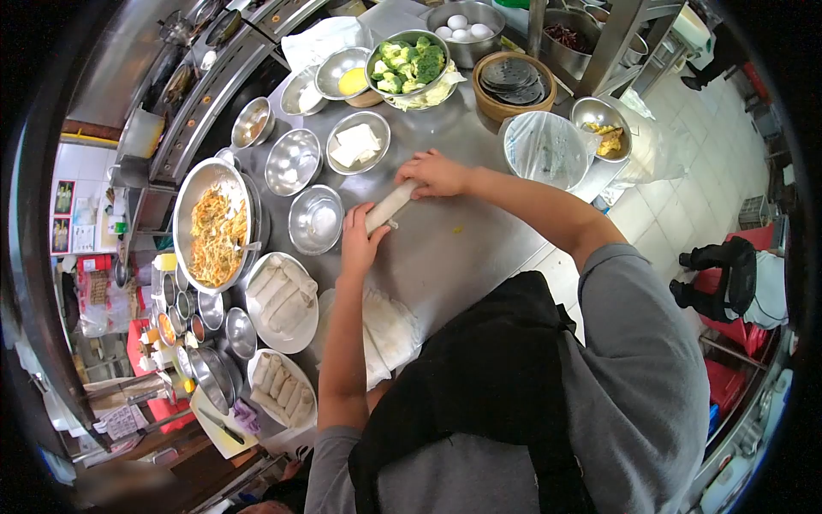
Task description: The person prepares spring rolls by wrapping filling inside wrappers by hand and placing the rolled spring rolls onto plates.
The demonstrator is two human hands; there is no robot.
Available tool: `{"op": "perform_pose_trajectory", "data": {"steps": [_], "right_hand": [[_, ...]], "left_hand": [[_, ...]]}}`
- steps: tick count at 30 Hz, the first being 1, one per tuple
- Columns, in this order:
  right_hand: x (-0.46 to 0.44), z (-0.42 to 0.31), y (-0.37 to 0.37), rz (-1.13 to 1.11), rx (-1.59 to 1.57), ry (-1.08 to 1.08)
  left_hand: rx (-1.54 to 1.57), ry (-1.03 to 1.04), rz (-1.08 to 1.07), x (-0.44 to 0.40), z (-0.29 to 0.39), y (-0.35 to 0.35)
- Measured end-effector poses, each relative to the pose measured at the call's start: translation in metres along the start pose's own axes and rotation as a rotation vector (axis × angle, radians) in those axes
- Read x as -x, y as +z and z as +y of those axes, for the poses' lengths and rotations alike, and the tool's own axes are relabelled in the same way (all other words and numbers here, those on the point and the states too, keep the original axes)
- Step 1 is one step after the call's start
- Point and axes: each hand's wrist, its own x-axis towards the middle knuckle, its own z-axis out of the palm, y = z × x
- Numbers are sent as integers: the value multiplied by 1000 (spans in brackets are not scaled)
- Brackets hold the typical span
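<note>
A pale spring roll [390,208] lies on the steel table [445,265] between my two hands. My left hand [360,230] is closed around its near end, and my right hand [434,175] grips the far end. A small loose flap of wrapper sticks out beside the roll. Close to my left forearm is a stack of spring roll wrappers [390,330], partly covered by the arm and apron. Finished rolls fill a white plate [306,341] and a second plate [253,407]. The large bowl of shredded filling [216,224] stands to the left.
Steel bowls stand left of my hands, one with white blocks [355,146]. At the back are a broccoli bowl [408,64], eggs [462,30], a bamboo steamer [512,84] and a plastic-covered bowl [548,150]. A knife [221,426] lies on a cutting board at lower left.
</note>
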Motion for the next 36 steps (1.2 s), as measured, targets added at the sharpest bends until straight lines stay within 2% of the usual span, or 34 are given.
{"op": "perform_pose_trajectory", "data": {"steps": [5,11,16,17,20,22,28,32,36], "right_hand": [[-4,8,2,89,52,20],[-8,8,1,-1,51,37],[5,-8,-23,-287,-64,90],[9,-12,-24,-366,-93,93],[27,-5,-6,-112,-19,11],[33,-26,-23,-97,26,11],[28,-74,-2,-128,215,-209],[12,-74,26,-151,223,-250],[-11,-68,23,-283,134,-247]], "left_hand": [[19,-68,-5,-2,-1,3],[27,-112,-62,-1,-10,9],[150,-197,-229,24,15,-7],[135,-178,-197,32,17,-7],[77,-126,-56,54,18,-7],[16,-80,91,63,13,-14],[304,-548,385,120,31,-34],[362,-679,444,162,41,-30],[356,-683,458,192,58,-32]]}}
